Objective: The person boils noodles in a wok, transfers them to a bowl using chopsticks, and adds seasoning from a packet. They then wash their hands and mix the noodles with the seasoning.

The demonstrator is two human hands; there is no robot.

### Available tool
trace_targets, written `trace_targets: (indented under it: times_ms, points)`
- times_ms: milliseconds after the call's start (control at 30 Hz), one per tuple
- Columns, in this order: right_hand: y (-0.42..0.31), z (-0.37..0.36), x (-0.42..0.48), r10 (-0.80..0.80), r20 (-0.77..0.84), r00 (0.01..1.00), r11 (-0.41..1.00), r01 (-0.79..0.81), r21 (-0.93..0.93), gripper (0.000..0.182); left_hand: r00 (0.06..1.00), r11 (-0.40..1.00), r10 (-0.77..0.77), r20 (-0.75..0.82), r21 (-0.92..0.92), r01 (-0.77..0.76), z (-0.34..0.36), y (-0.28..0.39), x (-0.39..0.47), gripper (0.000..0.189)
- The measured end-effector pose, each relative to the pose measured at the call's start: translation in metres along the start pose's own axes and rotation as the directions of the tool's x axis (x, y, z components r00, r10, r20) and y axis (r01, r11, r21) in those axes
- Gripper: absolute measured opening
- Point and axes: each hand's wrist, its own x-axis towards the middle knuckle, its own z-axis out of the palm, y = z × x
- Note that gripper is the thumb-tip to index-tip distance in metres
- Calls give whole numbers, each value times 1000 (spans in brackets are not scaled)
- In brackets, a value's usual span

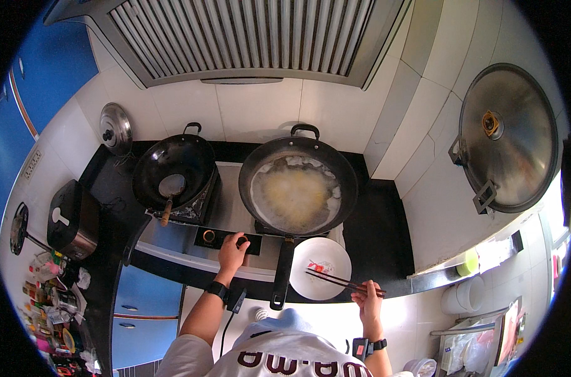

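Note:
My left hand is at the stove's front panel, its fingers around the right control knob. My right hand holds a pair of dark chopsticks, their tips over a white plate with a red pattern. Just behind the plate, a large black wok on the right burner holds pale, foamy liquid with a yellowish middle. Its long handle points toward me, left of the plate. On the left burner sits a smaller black wok with a wooden-handled ladle in it.
A range hood overhangs the stove. A metal lid leans at the back left; a large lid hangs on the right wall. A dark appliance and various jars and packages stand on the left counter. White buckets are at the right.

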Motion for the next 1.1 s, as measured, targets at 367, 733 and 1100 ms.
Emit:
trace_targets:
  times_ms: [367, 733, 1100]
  points:
    - [0, 1, -1, -11, 2, 1000, 1000, 11, -21, 21, 999, 999, 43, -15, -1, -43, 1, -4, 1, 37]
    - [-3, 2, -1, 4, 4, 1000, 999, -4, -35, 20, 999, 1000, 11, 35, 2, -11, -2, -1, 1, 38]
    - [0, -2, 4, 3, 17, 1000, 1000, -2, -20, 22, 997, 1000, 6, 82, 15, -8, -3, -4, 3, 38]
